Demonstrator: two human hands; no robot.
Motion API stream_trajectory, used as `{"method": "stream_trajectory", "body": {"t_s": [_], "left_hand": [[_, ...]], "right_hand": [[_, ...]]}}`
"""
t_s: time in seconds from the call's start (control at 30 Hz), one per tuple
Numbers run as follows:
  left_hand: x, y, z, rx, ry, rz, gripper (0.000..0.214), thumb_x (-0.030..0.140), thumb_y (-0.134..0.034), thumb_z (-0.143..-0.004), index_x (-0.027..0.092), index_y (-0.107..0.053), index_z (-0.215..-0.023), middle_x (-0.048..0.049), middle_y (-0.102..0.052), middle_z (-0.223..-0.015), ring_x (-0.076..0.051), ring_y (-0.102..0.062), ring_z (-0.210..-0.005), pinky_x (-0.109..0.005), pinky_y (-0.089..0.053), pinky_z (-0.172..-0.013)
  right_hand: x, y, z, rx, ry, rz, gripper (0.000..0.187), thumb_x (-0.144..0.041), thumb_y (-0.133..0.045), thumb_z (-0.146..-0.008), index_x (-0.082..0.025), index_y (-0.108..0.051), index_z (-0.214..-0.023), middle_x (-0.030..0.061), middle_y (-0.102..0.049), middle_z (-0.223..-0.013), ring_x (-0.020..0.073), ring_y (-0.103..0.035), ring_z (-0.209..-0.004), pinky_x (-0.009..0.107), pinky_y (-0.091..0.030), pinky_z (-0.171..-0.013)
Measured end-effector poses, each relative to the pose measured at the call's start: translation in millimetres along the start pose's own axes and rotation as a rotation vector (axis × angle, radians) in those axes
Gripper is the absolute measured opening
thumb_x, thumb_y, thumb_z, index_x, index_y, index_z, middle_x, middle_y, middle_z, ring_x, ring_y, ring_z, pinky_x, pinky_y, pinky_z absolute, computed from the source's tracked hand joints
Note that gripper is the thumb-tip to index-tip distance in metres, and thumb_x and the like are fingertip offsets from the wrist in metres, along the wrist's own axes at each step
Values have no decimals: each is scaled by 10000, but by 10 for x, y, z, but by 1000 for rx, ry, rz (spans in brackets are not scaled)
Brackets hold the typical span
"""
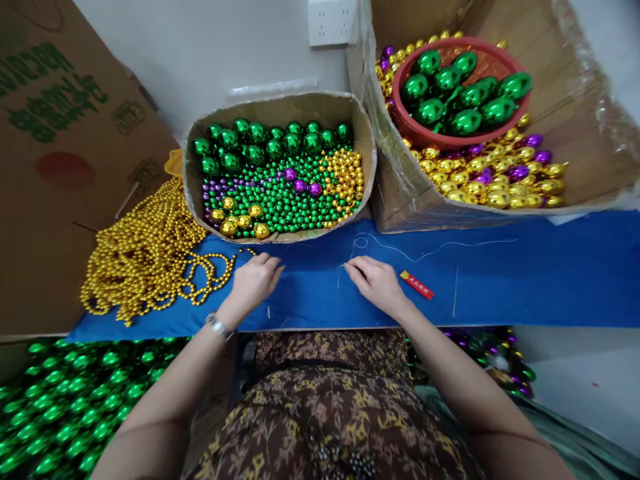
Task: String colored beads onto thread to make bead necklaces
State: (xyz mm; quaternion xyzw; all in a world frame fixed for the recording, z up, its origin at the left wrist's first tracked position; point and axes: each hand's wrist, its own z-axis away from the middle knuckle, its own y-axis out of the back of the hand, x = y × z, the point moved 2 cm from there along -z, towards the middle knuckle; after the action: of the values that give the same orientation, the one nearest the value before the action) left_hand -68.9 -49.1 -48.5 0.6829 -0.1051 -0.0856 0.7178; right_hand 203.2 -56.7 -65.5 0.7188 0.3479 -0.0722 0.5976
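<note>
My left hand (255,283), with a watch (219,327) on its wrist, hovers over the blue cloth (310,293) with thumb and fingers pinched together. What it pinches is too fine to make out. Beside it ends a strand from the heap of gold bead strings (145,243). My right hand (374,283) is closed in a pinch on a thin white thread (395,249), which loops behind the fingers and trails off to the right. A small red packet (417,285) with a yellow end lies just right of that hand.
Behind my hands stands a cut-down cardboard box (370,160) of green, gold and purple beads. At right, a larger box (415,207) holds gold and purple beads and a red basket (463,141) of green ones. More green beads (80,407) lie below the table, left.
</note>
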Motion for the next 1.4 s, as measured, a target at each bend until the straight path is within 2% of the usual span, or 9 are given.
{"method": "stream_trajectory", "body": {"t_s": [0.13, 0.27, 0.4, 0.53, 0.6, 0.8, 0.97, 1.27, 1.4], "left_hand": [[187, -330, -548, 17, 97, -10, 393, 184, -379, -925, 118, -583, -1254, -244, -608, -1166, -331, -607, -1052, -385, -515, -732], [170, -526, -748, 6, 105, 9, 417, 77, -385, -867, 97, -617, -1213, -252, -650, -1069, -349, -621, -1026, -440, -509, -767], [213, -498, -661, 79, 119, 35, 356, 143, -409, -891, 98, -641, -1157, -248, -640, -1148, -352, -576, -1127, -470, -465, -894], [271, -401, -477, 138, 124, 323, 317, 261, -367, -954, 124, -630, -1067, -141, -716, -931, -233, -673, -845, -330, -497, -771], [227, -362, -402, 174, 120, 363, 315, 276, -355, -961, 138, -619, -1061, -117, -715, -901, -216, -669, -811, -312, -493, -746], [-29, -369, -373, 157, 70, 61, 380, 270, -380, -948, 139, -579, -1243, -189, -590, -1262, -312, -523, -1183, -414, -423, -962], [-10, -485, -584, 63, 105, 7, 406, 288, -404, -936, 84, -589, -1235, -236, -598, -1234, -362, -530, -1178, -472, -398, -974], [57, -558, -751, 59, 77, 59, 449, 75, -455, -823, 84, -592, -1251, -222, -617, -1235, -351, -492, -1258, -478, -376, -1021], [54, -465, -590, 104, 152, 330, 295, 147, -456, -881, 71, -623, -1114, -209, -680, -1061, -309, -613, -1085, -440, -440, -956]], "right_hand": [[-11, -59, 21, -7, 3, 47, 332, -359, -383, -993, -217, -657, -872, 42, -698, -812, 154, -656, -764, 240, -442, -686], [4, -81, 48, 6, 2, 44, 321, -353, -388, -992, -219, -656, -879, 43, -705, -821, 156, -658, -771, 244, -445, -691], [-15, -59, 32, 65, -26, 12, 308, -349, -397, -989, -217, -646, -865, 42, -705, -821, 159, -658, -760, 248, -450, -698], [-70, 10, -8, 202, -70, -36, 295, -360, -409, -987, -211, -644, -891, 57, -705, -835, 172, -660, -780, 265, -465, -750], [-95, 23, -21, 231, -71, -29, 304, -366, -406, -989, -213, -652, -895, 58, -704, -829, 172, -657, -773, 266, -466, -747], [-175, -209, 33, 114, 32, 172, 356, -356, -384, -1000, -208, -684, -878, 66, -697, -811, 171, -632, -749, 270, -418, -694], [-266, -485, 145, -76, 145, 266, 386, -366, -376, -1002, -214, -684, -826, 57, -658, -715, 157, -589, -665, 276, -354, -621], [-150, -384, 144, -30, 105, 277, 362, -353, -379, -1003, -213, -684, -867, 49, -691, -756, 156, -610, -683, 268, -373, -629], [-112, -249, 127, 86, 38, 226, 343, -346, -392, -998, -202, -681, -883, 58, -703, -796, 165, -618, -708, 272, -398, -644]]}}
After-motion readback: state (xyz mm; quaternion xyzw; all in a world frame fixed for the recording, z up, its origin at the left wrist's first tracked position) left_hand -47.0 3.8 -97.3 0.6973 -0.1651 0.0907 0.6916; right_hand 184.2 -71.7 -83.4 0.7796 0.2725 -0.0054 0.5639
